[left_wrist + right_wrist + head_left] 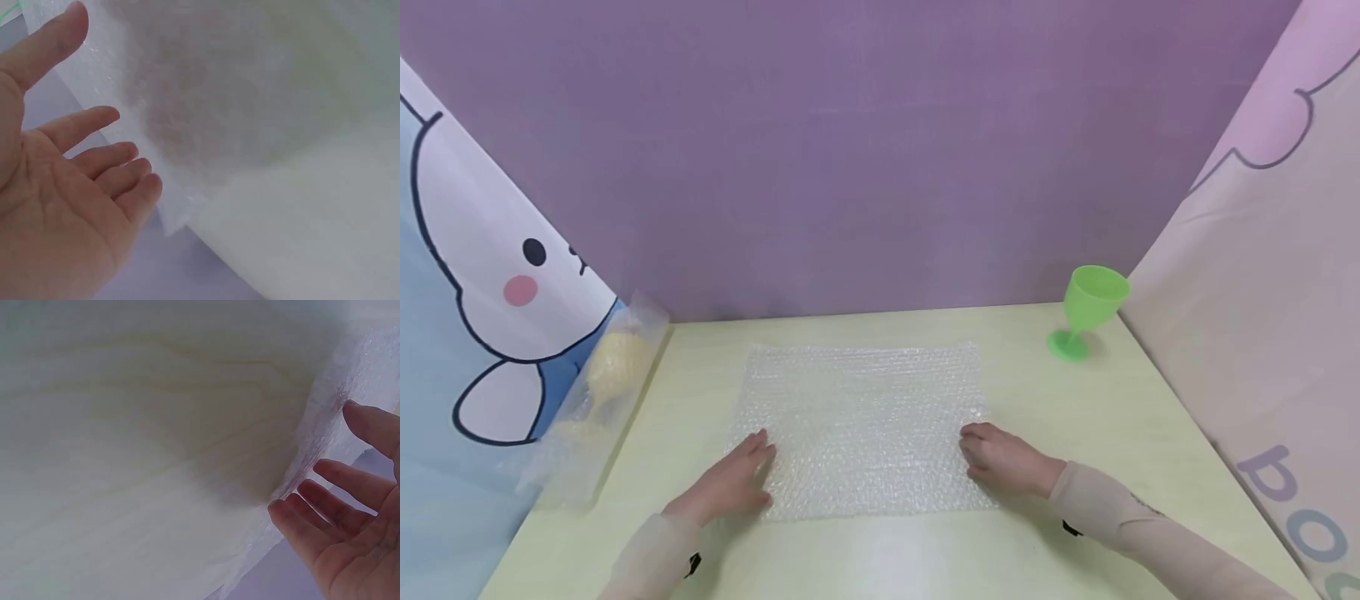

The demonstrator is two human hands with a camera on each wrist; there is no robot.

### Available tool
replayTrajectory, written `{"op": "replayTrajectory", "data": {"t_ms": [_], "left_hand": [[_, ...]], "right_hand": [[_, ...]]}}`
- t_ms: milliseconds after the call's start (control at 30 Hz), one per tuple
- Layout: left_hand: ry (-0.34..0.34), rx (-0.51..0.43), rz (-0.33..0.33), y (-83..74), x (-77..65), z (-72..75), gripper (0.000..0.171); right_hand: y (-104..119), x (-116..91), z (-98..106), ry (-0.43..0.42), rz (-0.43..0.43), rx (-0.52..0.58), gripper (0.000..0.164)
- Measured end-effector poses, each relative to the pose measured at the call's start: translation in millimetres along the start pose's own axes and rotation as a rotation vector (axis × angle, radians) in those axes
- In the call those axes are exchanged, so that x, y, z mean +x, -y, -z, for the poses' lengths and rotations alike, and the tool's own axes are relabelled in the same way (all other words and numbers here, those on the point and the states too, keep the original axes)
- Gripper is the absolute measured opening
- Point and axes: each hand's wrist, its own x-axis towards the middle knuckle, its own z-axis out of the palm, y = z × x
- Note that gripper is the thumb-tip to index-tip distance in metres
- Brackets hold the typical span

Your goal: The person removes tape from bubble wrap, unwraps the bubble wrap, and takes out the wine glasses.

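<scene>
A sheet of clear bubble wrap lies spread on the table in front of me. At its left edge is my left hand, thumb and fingers apart; the left wrist view shows the palm and extended fingers close to the sheet. My right hand is at the right edge, its fingertips right at the wrap. In the right wrist view those fingers are spread and slightly bent, pinching nothing. A green plastic goblet stands upright at the back right, apart from both hands.
On the table's left side lies a yellow goblet-shaped thing inside clear wrapping. The pale wooden table meets a purple backdrop at the back. Printed cloth panels flank it on both sides.
</scene>
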Motion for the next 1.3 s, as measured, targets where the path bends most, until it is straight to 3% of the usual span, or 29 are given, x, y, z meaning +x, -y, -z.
{"op": "replayTrajectory", "data": {"t_ms": [133,267,467,833,1300], "left_hand": [[0.0,-0.008,-0.005,11.9,-7.6,-4.1,0.069],[-0.021,-0.014,-0.054,18.7,-5.3,-6.8,0.068],[-0.02,-0.017,-0.086,13.5,0.6,-6.3,0.066],[0.019,-0.029,-0.072,3.3,25.7,-8.4,0.066],[-0.014,-0.046,-0.097,3.9,57.1,-8.5,0.068]], "right_hand": [[1,1,-4,0.0,0.003,-0.012,0.025],[1,1,-5,-0.017,-0.002,-0.024,0.024],[-6,-4,-1,-0.043,0.012,-0.027,0.024],[-26,-3,5,-0.009,-0.055,-0.011,0.026],[-57,11,13,-0.026,-0.11,0.08,0.015]]}}
